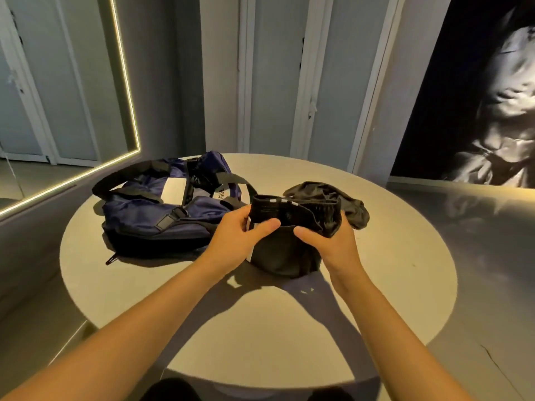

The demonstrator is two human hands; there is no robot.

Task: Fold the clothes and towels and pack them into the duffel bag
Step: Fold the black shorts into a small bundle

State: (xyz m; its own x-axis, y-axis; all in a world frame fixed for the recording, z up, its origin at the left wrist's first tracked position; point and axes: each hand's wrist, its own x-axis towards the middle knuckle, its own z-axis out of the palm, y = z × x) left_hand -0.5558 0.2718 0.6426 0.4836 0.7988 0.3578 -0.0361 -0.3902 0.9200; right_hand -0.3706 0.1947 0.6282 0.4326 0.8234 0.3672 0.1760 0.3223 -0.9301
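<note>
A navy duffel bag [162, 209] with black straps and a white panel lies on the left of the round table [260, 328]. I hold a black garment [285, 250] with white stripe marks above the table's middle. My left hand [240, 233] grips its left edge, thumb on top. Its right edge is gripped by my right hand [330, 241]. The lower part of the garment hangs down onto the table. Behind it lies another crumpled black garment [330, 198].
The pale round table stands on a grey floor. A mirror with a lit edge [127, 82] leans at the left wall. White doors stand behind, and a dark wall picture [477, 96] is at the right.
</note>
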